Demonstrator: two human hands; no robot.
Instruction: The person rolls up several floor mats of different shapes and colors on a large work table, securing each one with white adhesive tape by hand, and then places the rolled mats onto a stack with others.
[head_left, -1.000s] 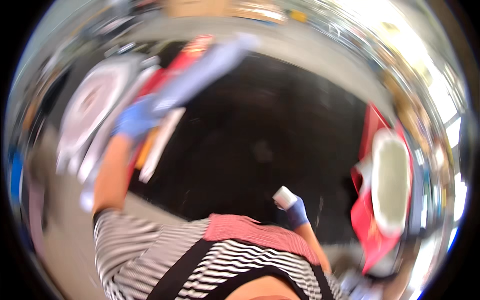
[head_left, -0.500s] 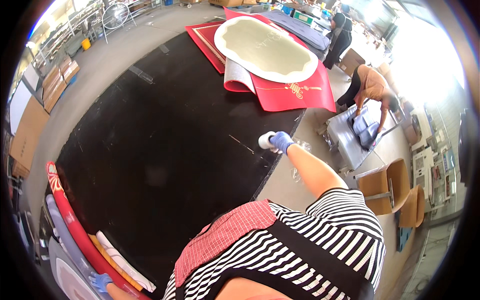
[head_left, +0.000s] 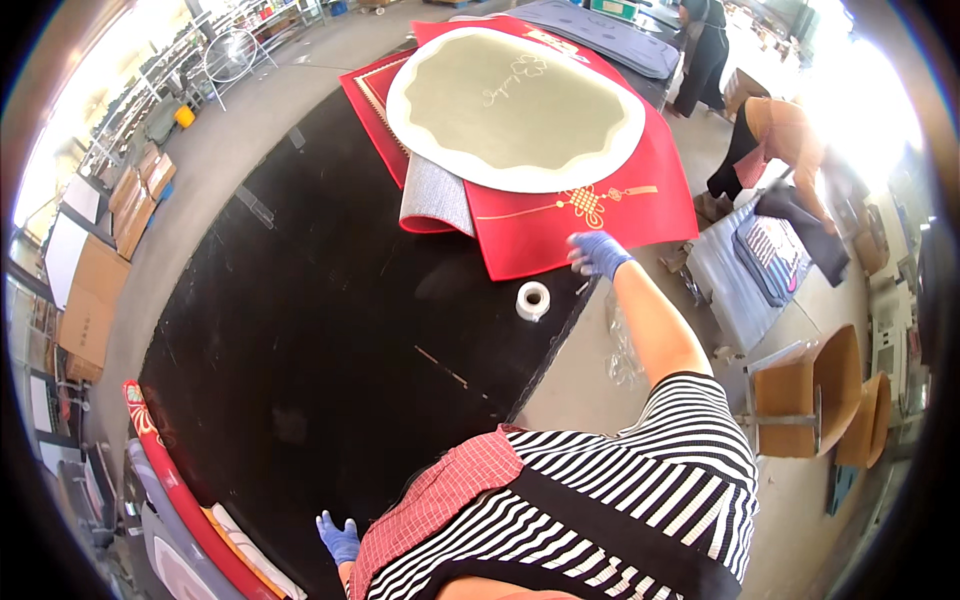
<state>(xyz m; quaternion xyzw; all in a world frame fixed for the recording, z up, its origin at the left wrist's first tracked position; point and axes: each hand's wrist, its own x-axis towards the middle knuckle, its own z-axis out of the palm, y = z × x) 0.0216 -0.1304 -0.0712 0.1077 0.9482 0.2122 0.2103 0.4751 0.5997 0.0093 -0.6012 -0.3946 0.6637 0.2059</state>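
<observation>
My left hand (head_left: 338, 538), in a blue glove, is open over the near edge of the black table (head_left: 330, 330), with its fingers spread and nothing in them. My right hand (head_left: 598, 255), also gloved, reaches to the near edge of a red mat (head_left: 640, 215) with a gold knot pattern. Its fingers look apart and hold nothing visible. Just below it a white roll (head_left: 533, 301), probably tape, rests on the tabletop. On the red mat lies an oval grey-green mat (head_left: 530, 115) with a pale wavy border. A curled mat with a grey underside (head_left: 437, 195) sticks out beneath.
Rolled mats, one of them red (head_left: 190, 510), lie along the table's left edge. To the right, a person (head_left: 785, 145) bends over a cart (head_left: 735, 285) holding folded mats. Open cardboard boxes (head_left: 810, 390) stand nearer. Another person (head_left: 703, 55) is at the back.
My right hand has let go of the white roll and moved up to the red mat. My left hand has left the rolled mats and moved right. The whole view has shifted.
</observation>
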